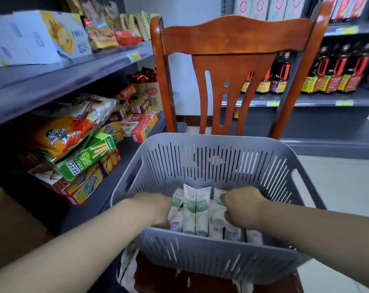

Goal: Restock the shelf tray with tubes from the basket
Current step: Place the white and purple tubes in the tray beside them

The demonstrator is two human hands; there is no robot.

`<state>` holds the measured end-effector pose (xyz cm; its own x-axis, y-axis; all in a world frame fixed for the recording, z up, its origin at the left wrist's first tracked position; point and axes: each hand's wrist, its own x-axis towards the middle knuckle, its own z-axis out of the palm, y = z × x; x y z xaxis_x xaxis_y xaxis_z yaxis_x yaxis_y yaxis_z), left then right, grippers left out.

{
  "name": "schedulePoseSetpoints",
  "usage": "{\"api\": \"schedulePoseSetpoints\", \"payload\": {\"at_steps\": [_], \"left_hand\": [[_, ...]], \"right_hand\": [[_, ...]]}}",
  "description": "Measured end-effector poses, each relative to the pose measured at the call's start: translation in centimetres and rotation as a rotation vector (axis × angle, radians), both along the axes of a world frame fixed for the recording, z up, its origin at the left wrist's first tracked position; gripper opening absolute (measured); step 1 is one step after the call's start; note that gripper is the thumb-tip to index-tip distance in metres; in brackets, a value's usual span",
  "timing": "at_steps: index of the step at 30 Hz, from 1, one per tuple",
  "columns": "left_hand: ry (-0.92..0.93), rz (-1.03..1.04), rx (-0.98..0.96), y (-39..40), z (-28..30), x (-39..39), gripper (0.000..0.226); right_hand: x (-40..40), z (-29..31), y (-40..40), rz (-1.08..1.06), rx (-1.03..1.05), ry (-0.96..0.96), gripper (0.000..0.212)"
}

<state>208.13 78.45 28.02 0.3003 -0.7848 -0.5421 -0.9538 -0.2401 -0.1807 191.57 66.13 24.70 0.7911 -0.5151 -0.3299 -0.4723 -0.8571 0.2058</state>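
On the chair: a grey basket (211, 166) with slits in its walls sits on the seat of a brown wooden chair (225, 45).
Tubes: white tubes (195, 210) with green and purple prints lie side by side at the bottom of the basket. The near wall hides their lower ends.
Left hand: the left hand (158, 208) is down inside the basket, on the left edge of the tubes. Its fingers curl down out of sight, so I cannot tell if it grips a tube.
Right hand: the right hand (240, 206) is inside the basket too, on the right side. Its fingers are curled round a white tube with a green print.
Left shelves: snack boxes and bags (73, 144) are piled on the shelves beside the chair. The picture is blurry there, and the words are hard to read.
Back shelves: dark bottles (335, 70) with red handles stand in a row behind the chair. The chair back hides some of them.
Shelf tray: I cannot make one out.
Bottom left: a brown cardboard shape (12, 225) is cut off by the edge.
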Motion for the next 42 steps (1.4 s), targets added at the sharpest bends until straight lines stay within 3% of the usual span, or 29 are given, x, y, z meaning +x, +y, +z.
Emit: {"api": "schedulePoseSetpoints", "payload": {"at_steps": [4,10,16,19,22,25,28,33,37,39,42], "left_hand": [[0.019,-0.026,0.071,1.4,-0.2,-1.9,0.035],[0.04,-0.061,0.116,2.3,0.0,-3.5,0.04],[-0.041,-0.161,-0.102,0.3,0.6,-4.7,0.026],[0.002,-0.139,-0.192,-3.3,0.4,-4.6,0.019],[-0.009,-0.131,-0.207,-6.9,-1.0,-4.6,0.022],[-0.038,-0.139,-0.178,-9.1,-2.9,-5.1,0.024],[0.108,-0.074,-0.179,-9.8,-5.5,-5.7,0.014],[0.443,0.131,-0.141,-9.2,-9.5,-6.0,0.028],[0.625,0.258,-0.187,-9.1,-9.5,-6.7,0.03],[0.712,0.398,-0.199,-9.3,-9.8,-6.6,0.019],[0.814,0.584,-0.18,-9.4,-10.1,-6.0,0.02]], "right_hand": [[-1.3,0.6,0.8,-0.018,-0.008,0.0,0.021],[-3.2,0.8,2.7,-0.153,0.144,0.014,0.015],[-2.9,1.1,2.8,-0.206,0.199,-0.014,0.023],[-2.0,0.9,0.6,-0.343,0.258,-0.053,0.034],[-0.6,0.0,-1.7,-0.507,0.417,-0.033,0.024],[0.0,-1.4,-3.1,-0.768,0.659,-0.01,0.046],[-0.1,-3.3,-3.5,-0.911,0.76,0.049,0.051],[-0.4,-6.1,-3.9,-1.116,0.853,-0.006,0.054],[-0.6,-7.1,-3.8,-1.165,0.854,-0.11,0.04],[-0.6,-7.1,-3.7,-1.207,0.905,-0.163,0.03],[-0.7,-6.9,-3.7,-1.279,1.001,-0.216,0.016]]}}
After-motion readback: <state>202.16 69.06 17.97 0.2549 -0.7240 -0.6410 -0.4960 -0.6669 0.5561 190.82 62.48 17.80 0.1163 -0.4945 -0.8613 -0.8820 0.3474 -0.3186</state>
